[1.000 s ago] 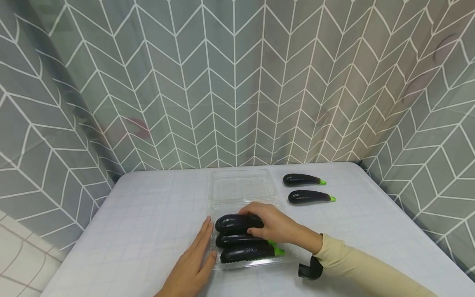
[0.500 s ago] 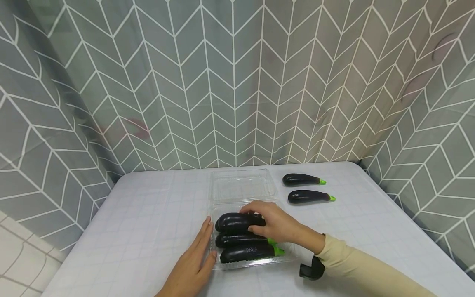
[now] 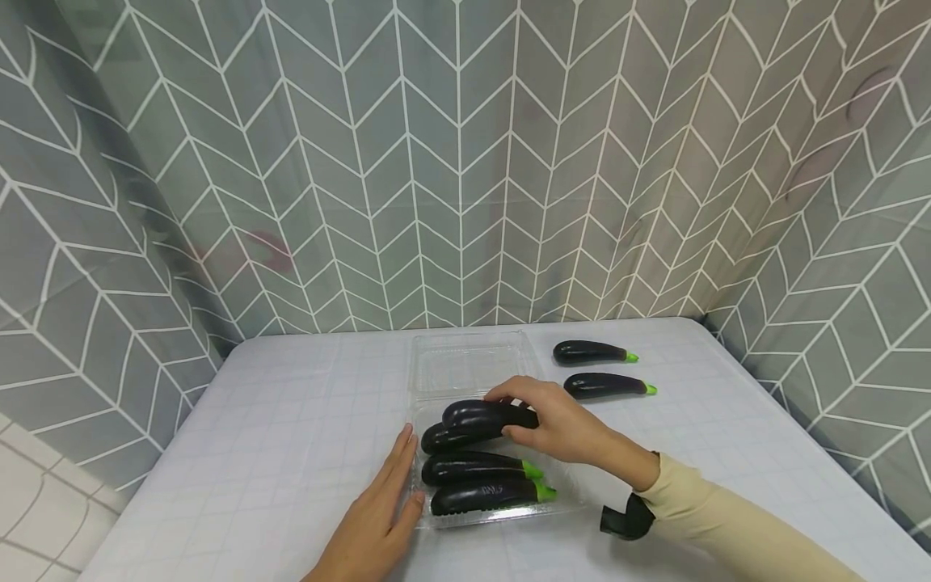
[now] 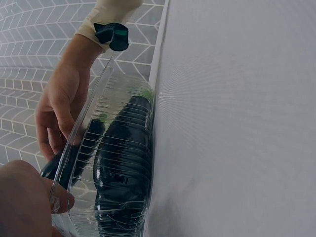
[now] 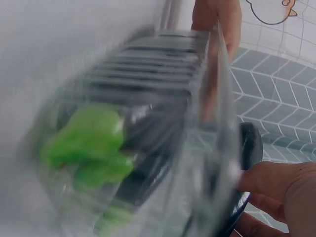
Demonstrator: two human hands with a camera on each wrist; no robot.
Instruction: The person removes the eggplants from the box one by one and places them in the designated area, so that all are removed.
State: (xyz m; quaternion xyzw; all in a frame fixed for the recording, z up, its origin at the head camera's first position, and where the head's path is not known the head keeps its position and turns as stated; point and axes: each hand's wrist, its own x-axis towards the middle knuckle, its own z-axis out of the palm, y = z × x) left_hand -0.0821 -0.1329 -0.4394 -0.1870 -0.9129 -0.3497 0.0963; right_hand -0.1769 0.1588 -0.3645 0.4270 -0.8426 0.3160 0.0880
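My right hand (image 3: 556,420) grips a glossy black eggplant (image 3: 480,414) from above, thumb on the near side and fingers on the far side. That eggplant is raised over the back of a clear plastic clamshell box (image 3: 502,515) and overlaps a second eggplant (image 3: 440,440) below it. Nearer the front of the box lie a middle eggplant (image 3: 469,468) and a front eggplant (image 3: 483,496), green stems to the right. My left hand (image 3: 374,505) rests along the box's left side with straight fingers. In the left wrist view its thumb (image 4: 64,200) touches the rim.
The box's lid (image 3: 473,365) lies opened flat toward the back. To its right, two more eggplants lie on the white-covered table (image 3: 305,420): a back one (image 3: 589,352) and a nearer one (image 3: 607,385). A grey patterned curtain (image 3: 465,178) hangs behind and around the table.
My right hand has lifted its eggplant and shifted it back and to the right, uncovering more of the eggplant beneath. My left hand has stayed in place.
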